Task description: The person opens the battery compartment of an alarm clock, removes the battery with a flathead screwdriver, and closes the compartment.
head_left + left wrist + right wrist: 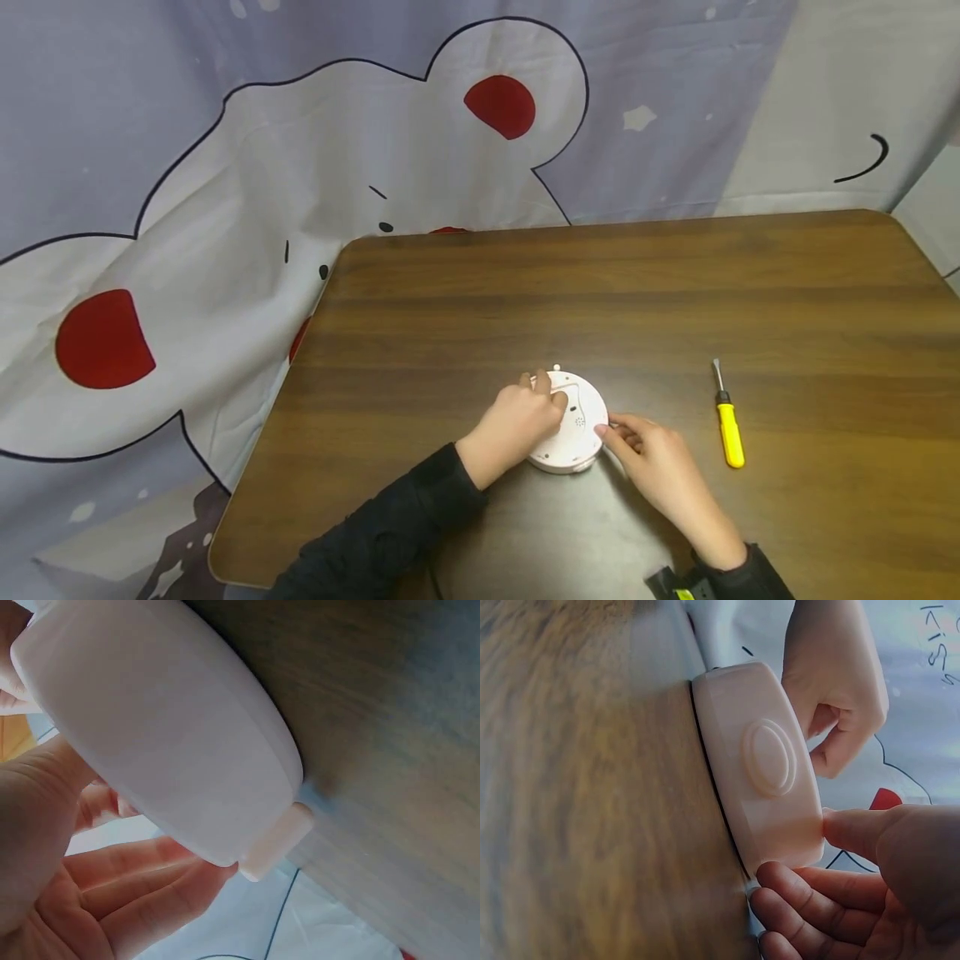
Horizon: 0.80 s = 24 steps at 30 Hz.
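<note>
A round white plastic device [582,423] lies flat on the table, its upper face showing small holes and a dark slot. On its curved side, the right wrist view shows an oval raised button [771,759]. My left hand [525,417] reaches over the far left of the upper face, thumb and fingertips on it. In the left wrist view, one fingertip touches the rim beside a small tab [276,841]. My right hand [660,467] pinches the near right rim, thumb on the upper face and fingers [780,889] low at the side. I cannot tell whether the left fingers pinch anything.
A screwdriver [729,425] with a yellow handle lies on the brown wooden table [840,333], right of the right hand, its tip pointing away. Behind the table hangs a printed cloth [660,67] with white cartoon figures.
</note>
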Each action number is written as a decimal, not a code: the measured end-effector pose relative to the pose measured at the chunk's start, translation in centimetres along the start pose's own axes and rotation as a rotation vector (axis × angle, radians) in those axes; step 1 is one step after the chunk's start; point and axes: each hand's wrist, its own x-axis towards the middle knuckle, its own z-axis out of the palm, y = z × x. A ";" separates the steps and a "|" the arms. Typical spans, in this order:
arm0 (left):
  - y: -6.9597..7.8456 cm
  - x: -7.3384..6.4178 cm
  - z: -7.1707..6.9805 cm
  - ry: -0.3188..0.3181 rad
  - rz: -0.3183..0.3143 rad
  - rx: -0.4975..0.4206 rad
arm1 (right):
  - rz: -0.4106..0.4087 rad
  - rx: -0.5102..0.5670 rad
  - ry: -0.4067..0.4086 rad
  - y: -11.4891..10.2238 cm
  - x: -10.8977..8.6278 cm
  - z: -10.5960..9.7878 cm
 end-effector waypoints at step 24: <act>-0.1 0.1 -0.4 -0.065 0.054 0.053 | -0.004 -0.008 0.014 -0.2 -0.2 0.3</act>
